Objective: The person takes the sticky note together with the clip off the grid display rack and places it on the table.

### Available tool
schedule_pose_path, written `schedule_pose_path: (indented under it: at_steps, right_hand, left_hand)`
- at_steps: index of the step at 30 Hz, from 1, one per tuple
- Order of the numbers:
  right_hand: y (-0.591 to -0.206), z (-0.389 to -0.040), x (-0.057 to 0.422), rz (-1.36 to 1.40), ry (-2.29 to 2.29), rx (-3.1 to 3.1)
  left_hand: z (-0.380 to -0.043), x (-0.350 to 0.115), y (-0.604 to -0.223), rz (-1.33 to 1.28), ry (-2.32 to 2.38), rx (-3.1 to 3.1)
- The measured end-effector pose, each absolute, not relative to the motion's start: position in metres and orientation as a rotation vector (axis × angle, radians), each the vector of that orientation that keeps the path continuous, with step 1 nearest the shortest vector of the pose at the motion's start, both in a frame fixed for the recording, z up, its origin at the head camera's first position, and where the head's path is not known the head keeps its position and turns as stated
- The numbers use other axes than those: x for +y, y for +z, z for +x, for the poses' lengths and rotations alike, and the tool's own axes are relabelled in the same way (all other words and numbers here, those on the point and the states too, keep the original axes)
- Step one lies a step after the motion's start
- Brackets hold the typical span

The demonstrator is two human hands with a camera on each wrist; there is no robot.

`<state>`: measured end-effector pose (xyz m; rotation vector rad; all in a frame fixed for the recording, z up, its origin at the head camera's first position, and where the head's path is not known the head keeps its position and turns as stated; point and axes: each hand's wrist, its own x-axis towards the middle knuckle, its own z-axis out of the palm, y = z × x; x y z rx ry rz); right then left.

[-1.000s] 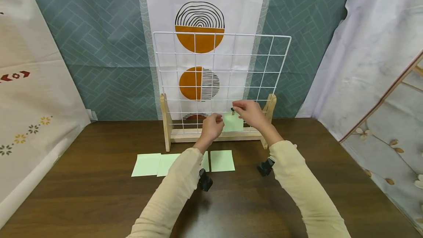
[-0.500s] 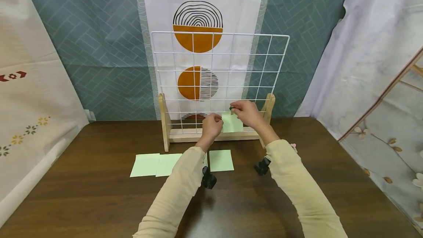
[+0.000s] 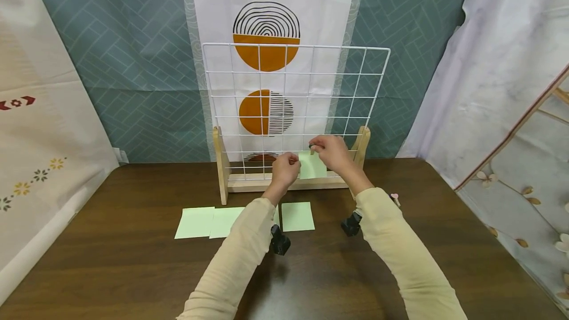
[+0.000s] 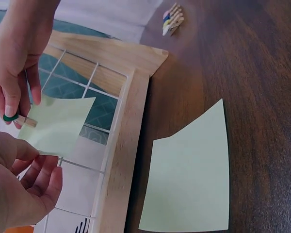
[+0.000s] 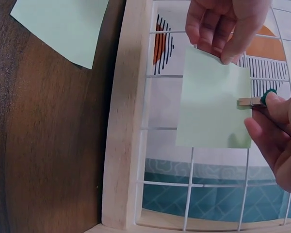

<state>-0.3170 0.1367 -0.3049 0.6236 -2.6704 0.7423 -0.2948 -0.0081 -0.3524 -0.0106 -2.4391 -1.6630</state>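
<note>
A pale green paper note (image 3: 312,165) stands against the lower part of the white wire grid (image 3: 284,72). My left hand (image 3: 285,169) pinches the note's left edge between thumb and fingers, as the left wrist view shows. At the note's top edge, a small wooden clothespin (image 5: 252,101) with a green end overlaps the paper. My right hand (image 3: 333,151) pinches that green end between thumb and fingertips. Whether the clothespin also grips a grid wire, I cannot tell.
The grid rises from a wooden stand (image 3: 249,186). Several green notes lie in a row before it, including a right-hand note (image 3: 298,216) and a left-hand note (image 3: 194,222); my left sleeve covers part of the row. Several small clothespins (image 4: 172,19) lie on the table at right.
The view has shifted slightly. My right fingers now sit closer round the clothespin's green end, with its wooden tip over the note. My left hand keeps its place at the note's edge.
</note>
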Motion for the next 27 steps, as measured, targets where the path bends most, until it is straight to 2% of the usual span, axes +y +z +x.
schedule_pose_path:
  at_steps: [10,19,27]
  right_hand:
    - [-0.305,-0.314,0.137,0.547,0.726,-2.613]
    - [-0.299,-0.309,0.138,0.577,1.032,-2.597]
    - [-0.298,-0.306,0.149,0.586,1.005,-2.588]
  left_hand:
    - [-0.293,-0.008,-0.35,-0.031,-1.645,-2.47]
    - [-0.29,-0.017,-0.349,-0.06,-1.667,-2.496]
    - [-0.283,-0.025,-0.353,-0.098,-1.689,-2.503]
